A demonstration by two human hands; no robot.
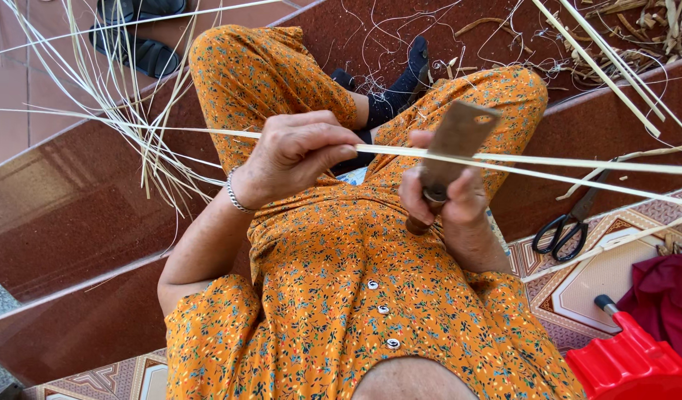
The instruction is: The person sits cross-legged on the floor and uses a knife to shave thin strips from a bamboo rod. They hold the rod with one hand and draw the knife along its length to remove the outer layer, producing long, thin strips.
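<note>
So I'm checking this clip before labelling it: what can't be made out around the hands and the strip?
- Knife: head view; the right hand covers its handle, and the cutting edge cannot be told.
- Pale strip: runs off the right edge, its end unseen; the left hand hides where it is pinched.
- Scissors: blades too small to tell if open.
- Red plastic thing: cut off at the bottom corner.

Two hands: left hand [296, 152], right hand [441, 196]. One knife [453, 144] in the right hand. Two long strips [578, 164] running out right of the knife, joining into one at the left hand. One bracelet [236, 196] on the left wrist. One pair of scissors [567, 226] right of the right hand. Three buttons [383, 309] below the hands. One sandal [137, 46] far above the left hand. Loose strips left of it: too many to count.
</note>
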